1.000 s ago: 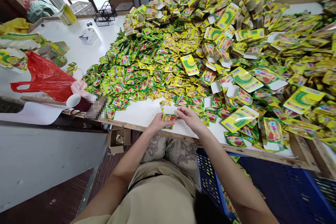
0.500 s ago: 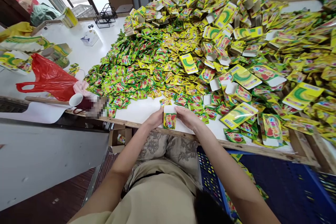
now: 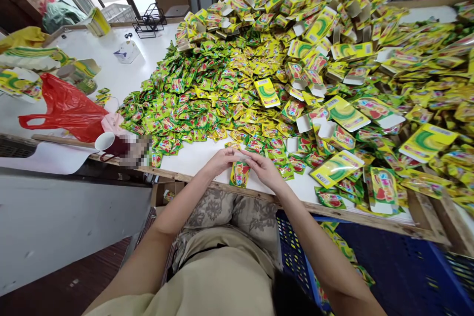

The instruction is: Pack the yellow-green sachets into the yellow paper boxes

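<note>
A small printed carton (image 3: 240, 174), green and yellow with red fruit on its face, is at the table's front edge between my hands. My left hand (image 3: 221, 162) grips its upper end from the left, fingers bent over the white flap. From the other side my right hand (image 3: 264, 170) pinches the same end, its fingertips meeting those of the left. The fingers partly hide the flap. Just beyond them lie green and yellow sachets (image 3: 255, 143), part of a large heap.
Yellow-green cartons (image 3: 336, 168) are piled on the right and at the back. On the left are a red plastic bag (image 3: 70, 108), a mug (image 3: 111, 144) and a black wire rack (image 3: 150, 20). A blue crate (image 3: 385, 256) stands below the table on the right.
My hands have moved from the carton's two sides to meet over its upper end, covering much of the white flap. The carton has tilted slightly.
</note>
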Demonstrator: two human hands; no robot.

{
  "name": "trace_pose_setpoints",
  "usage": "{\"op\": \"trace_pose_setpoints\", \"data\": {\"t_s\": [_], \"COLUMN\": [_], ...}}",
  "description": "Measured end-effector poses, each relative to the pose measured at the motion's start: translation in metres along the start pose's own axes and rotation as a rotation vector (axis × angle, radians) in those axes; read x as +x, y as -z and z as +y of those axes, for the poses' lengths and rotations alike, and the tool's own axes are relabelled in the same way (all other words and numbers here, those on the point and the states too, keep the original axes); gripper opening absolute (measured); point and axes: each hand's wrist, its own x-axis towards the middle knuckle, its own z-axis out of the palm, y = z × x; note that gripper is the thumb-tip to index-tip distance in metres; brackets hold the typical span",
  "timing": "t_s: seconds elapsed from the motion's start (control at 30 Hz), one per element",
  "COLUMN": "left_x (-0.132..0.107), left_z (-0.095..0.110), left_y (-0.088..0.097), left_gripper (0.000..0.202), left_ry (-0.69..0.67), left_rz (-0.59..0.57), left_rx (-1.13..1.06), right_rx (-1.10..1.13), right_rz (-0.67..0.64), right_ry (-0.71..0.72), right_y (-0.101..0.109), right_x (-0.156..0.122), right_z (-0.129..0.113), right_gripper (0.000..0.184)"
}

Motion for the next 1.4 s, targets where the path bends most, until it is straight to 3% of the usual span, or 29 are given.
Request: {"op": "trace_pose_setpoints", "data": {"t_s": [0.1,0.2,0.33,0.5,0.67,0.87,1.03,1.23,1.4], "left_x": [-0.013,-0.023,-0.025,-0.018,-0.015,-0.025,-0.023,-0.018,-0.016], "left_z": [-0.011,-0.017,-0.014,-0.004,0.0,0.001,-0.003,-0.007,-0.009], "left_y": [-0.003,-0.006,-0.007,-0.009,-0.009,0.0,-0.002,-0.002,0.0], "left_gripper": [0.021,0.021,0.023,0.029,0.03,0.031,0.028,0.026,0.027], "left_ry": [-0.342,-0.469,-0.414,-0.322,-0.326,-0.247,-0.313,-0.335,-0.331], "left_rz": [0.176,0.212,0.175,0.189,0.16,0.064,0.137,0.158,0.178], "left_rx": [0.269,0.368,0.337,0.383,0.368,0.286,0.344,0.345,0.294], "right_rx": [-0.257,-0.268,-0.13,-0.093,0.199,0.145,0.049,0.22,0.233], "right_rz": [0.047,0.081,0.055,0.055,0.019,-0.016,0.063,0.116,0.122], "right_ry": [0.201,0.252,0.106,-0.035,-0.157,-0.097,-0.058,-0.197,-0.285], "right_y": [-0.002,-0.004,-0.003,0.001,0.005,0.009,0.006,0.003,0.004], "right_x": [-0.013,-0.019,-0.014,-0.004,0.0,-0.009,-0.012,-0.005,0.004], "right_z": [0.002,0.0,-0.006,-0.012,-0.014,-0.011,-0.011,-0.011,-0.015], "right_gripper": [0.038,0.032,0.028,0.036,0.037,0.033,0.031,0.032,0.035]}}
